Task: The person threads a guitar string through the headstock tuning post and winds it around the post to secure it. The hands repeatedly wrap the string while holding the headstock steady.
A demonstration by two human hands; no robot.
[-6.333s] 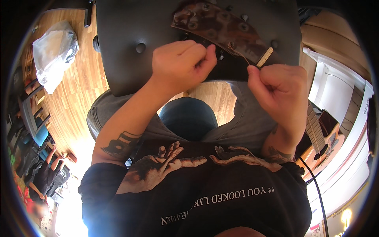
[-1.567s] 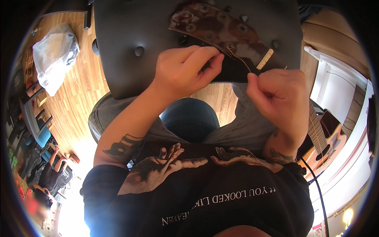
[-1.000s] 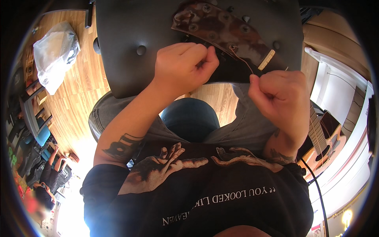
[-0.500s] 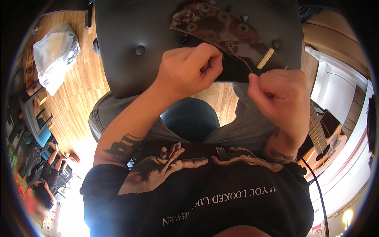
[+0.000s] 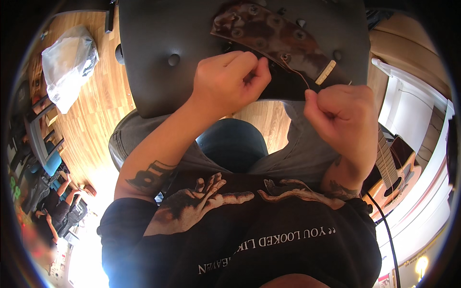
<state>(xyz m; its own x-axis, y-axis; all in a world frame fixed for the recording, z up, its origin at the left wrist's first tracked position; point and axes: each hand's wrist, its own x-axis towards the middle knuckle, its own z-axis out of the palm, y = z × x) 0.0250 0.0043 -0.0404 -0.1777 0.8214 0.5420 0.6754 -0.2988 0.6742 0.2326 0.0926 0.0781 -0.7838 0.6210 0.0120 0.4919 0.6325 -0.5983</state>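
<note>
A glossy dark brown guitar headstock point(image 5: 269, 30) lies on a black padded seat point(image 5: 153, 29), its pale nut point(image 5: 325, 73) toward the right. From a post near its close edge a copper-coloured guitar string point(image 5: 301, 76) runs loosely to my right hand point(image 5: 343, 113). The thumb and curled fingers of that hand pinch the string beside the nut. My left hand point(image 5: 229, 79) is closed at the headstock's near edge, left of the string's post. Its fingers hide whatever they grip there.
An acoustic guitar point(image 5: 394, 180) stands at the right, near a black cable point(image 5: 386, 225). A clear plastic bag point(image 5: 69, 67) lies on the wooden floor at the left. Below my hands is a dark blue round stool point(image 5: 231, 144). Another person point(image 5: 57, 211) sits at the far left.
My left thumb and fingers have shifted slightly at the headstock's edge. My right hand keeps its pinch on the string. The whole view has drifted a little.
</note>
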